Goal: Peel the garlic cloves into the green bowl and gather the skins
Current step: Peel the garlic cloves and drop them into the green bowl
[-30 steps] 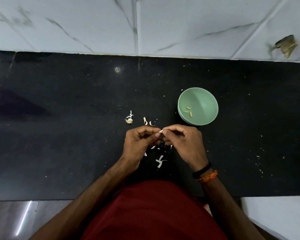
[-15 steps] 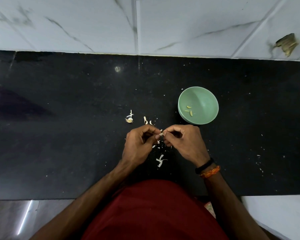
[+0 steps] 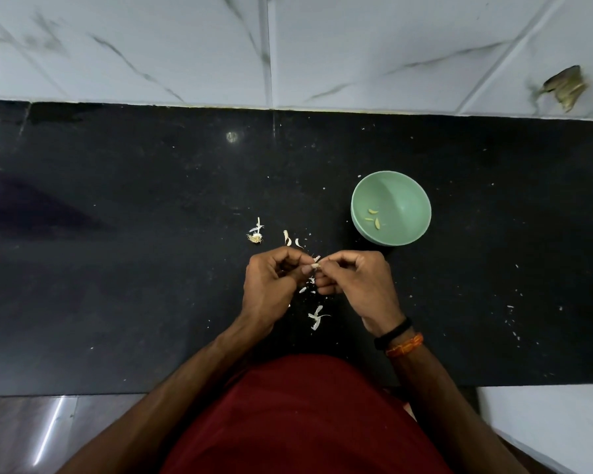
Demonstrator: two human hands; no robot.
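My left hand and my right hand meet fingertip to fingertip over the black counter. Between them they pinch a small garlic clove, mostly hidden by the fingers. The green bowl stands just beyond and right of my right hand, with three peeled cloves lying inside. White skins lie on the counter below my hands. More skin bits and a garlic root end lie just beyond my left hand.
The black counter runs across the view, backed by a white marble-tiled wall. Small white flecks are scattered at the right. My red garment fills the lower middle, at the counter's near edge.
Both hands stay together on the clove, with only slight finger movement. The bowl and the skins on the counter have not moved.
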